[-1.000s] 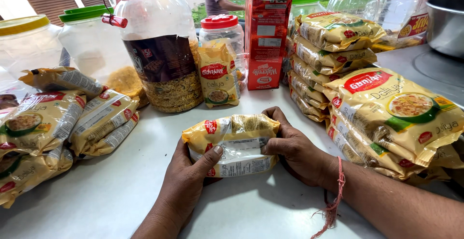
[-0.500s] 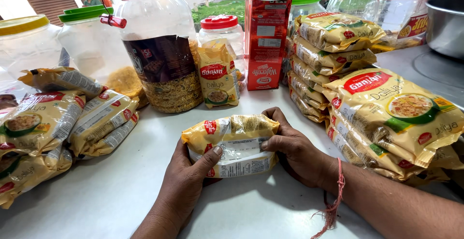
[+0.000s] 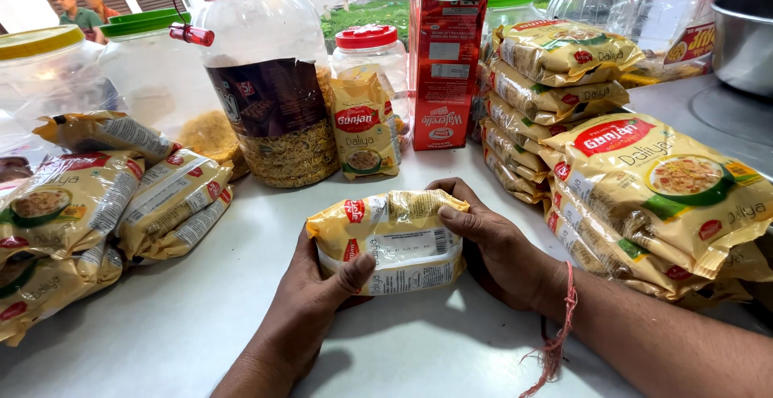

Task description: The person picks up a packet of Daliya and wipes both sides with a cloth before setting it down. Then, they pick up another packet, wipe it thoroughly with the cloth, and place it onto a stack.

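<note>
On your far left lie about five yellow packets in a loose heap (image 3: 88,205), overlapping one another and reaching to the picture's left edge. Behind them stand three clear jars: one with a yellow lid (image 3: 36,76), one with a green lid (image 3: 149,84), and a tall red-lidded jar (image 3: 270,84) partly filled with a noodle-like snack. A single upright packet (image 3: 364,124) leans against a smaller red-capped jar (image 3: 372,52), with a red carton (image 3: 444,60) just beside it.

Your left hand (image 3: 310,301) grips the left end of the yellow packet (image 3: 390,241), thumb pressed on its printed face. That packet lies on its side on the white counter (image 3: 161,325), in the middle and close to you. Your right hand (image 3: 499,241) is closed around the packet's right end, fingers curled over the top; a red thread circles that wrist.

To the right, a stack of about six packets (image 3: 555,100) rises behind, and a nearer stack of three or four (image 3: 660,189) runs to the right edge, just beside your right forearm. Three more jars stand behind it.

Bare counter lies left of and below your left hand; the right side is tight.
</note>
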